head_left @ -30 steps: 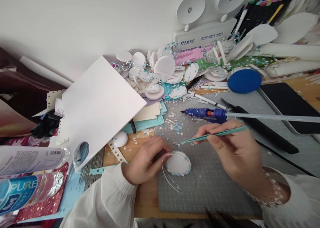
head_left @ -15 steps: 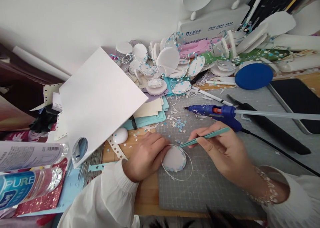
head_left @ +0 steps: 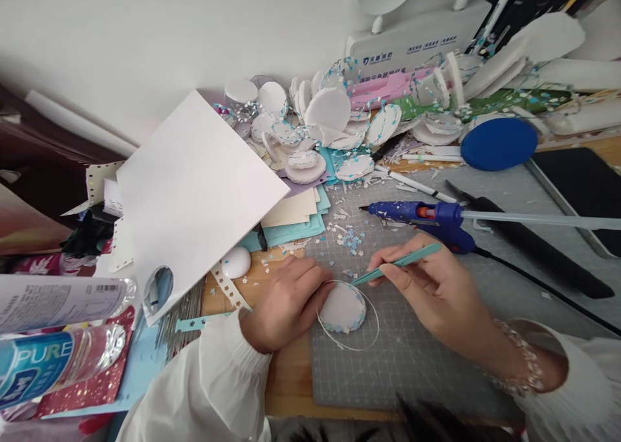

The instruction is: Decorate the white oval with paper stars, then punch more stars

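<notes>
White disc [head_left: 342,307] on cutting mat [head_left: 412,371]

Disc lies with pale blue pieces [head_left: 360,317] along its rim. Left hand [head_left: 290,299] at its left edge, fingers curled together; whether they grip it cannot be told. Right hand [head_left: 429,290] pinches teal tweezers [head_left: 414,257] between thumb and fingers, tips at the disc's upper rim
</notes>
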Tool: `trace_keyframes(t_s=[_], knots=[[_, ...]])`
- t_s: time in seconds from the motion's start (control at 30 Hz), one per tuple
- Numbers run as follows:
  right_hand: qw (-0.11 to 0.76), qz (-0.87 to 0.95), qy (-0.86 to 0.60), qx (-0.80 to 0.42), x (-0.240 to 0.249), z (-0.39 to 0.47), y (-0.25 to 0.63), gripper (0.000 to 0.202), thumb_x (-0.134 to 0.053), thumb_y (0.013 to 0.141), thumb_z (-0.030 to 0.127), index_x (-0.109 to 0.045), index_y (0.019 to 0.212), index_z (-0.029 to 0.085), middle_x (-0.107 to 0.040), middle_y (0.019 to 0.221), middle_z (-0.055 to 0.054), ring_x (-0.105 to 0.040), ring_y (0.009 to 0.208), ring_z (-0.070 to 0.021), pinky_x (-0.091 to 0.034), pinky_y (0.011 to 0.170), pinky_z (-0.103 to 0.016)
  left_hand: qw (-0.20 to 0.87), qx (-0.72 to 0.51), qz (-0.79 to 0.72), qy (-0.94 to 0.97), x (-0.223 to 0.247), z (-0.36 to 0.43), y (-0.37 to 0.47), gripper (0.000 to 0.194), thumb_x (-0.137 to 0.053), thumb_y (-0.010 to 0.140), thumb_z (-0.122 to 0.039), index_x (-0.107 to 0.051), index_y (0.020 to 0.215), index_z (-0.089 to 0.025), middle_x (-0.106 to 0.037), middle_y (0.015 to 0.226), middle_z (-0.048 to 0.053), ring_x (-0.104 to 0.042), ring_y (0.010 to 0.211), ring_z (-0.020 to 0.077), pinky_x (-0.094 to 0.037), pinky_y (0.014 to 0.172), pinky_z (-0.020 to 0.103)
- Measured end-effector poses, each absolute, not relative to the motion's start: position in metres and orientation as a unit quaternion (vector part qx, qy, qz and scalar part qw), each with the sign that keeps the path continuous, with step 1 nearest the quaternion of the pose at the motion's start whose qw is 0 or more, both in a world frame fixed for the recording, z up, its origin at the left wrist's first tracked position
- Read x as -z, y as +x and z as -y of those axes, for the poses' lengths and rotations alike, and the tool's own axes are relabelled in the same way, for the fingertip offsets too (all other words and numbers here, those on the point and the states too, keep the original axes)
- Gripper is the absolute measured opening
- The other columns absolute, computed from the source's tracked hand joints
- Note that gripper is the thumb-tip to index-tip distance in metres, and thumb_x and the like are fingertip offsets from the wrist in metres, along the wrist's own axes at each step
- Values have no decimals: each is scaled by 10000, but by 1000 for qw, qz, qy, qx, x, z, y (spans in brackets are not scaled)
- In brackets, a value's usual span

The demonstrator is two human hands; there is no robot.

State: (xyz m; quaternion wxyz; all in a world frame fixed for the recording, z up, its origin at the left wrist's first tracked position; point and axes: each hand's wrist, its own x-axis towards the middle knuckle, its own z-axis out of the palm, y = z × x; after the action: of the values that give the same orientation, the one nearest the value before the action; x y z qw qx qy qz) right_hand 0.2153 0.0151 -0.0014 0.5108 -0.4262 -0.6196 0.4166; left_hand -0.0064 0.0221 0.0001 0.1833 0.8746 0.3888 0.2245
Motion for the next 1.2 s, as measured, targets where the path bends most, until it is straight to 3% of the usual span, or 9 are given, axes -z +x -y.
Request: trace_keyframes(t_s=[0.63, 0.8, 1.2], knots=[[517, 608, -432, -420, -4, -13, 218, 63, -603, 876, 162, -593, 868, 224, -655, 824, -21, -682, 669, -132, -601, 625, -229, 200, -239, -388, 867, -3, -23, -7, 104, -490, 954, -187, -569, 887, -174, -619, 769, 24, -542, 705, 154, -413, 673, 288], [547, 580, -423, -431, -10, -8, 221, 93, -572, 899, 159, -569, 904, 251, -640, 860, -22, -666, 787, -150, -588, 711, -269, 217, -281, -363, 861, -7, -23, -8, 79, -492, 948, -181, -561, 909, -176, -641, 782, 27, -557, 710, 154, -423, 693, 298], [561, 628, -366, -397, -19, 1, 223, 274, -541, 859, 25, -587, 1010, 249, -654, 868, -21, -658, 842, -157, -573, 710, -277, 31, -360, -304, 882, -12, -22, -9, 121, -525, 895, -74, -580, 972, -149, -707, 792, 51, -575, 652, 146, -394, 648, 311]])
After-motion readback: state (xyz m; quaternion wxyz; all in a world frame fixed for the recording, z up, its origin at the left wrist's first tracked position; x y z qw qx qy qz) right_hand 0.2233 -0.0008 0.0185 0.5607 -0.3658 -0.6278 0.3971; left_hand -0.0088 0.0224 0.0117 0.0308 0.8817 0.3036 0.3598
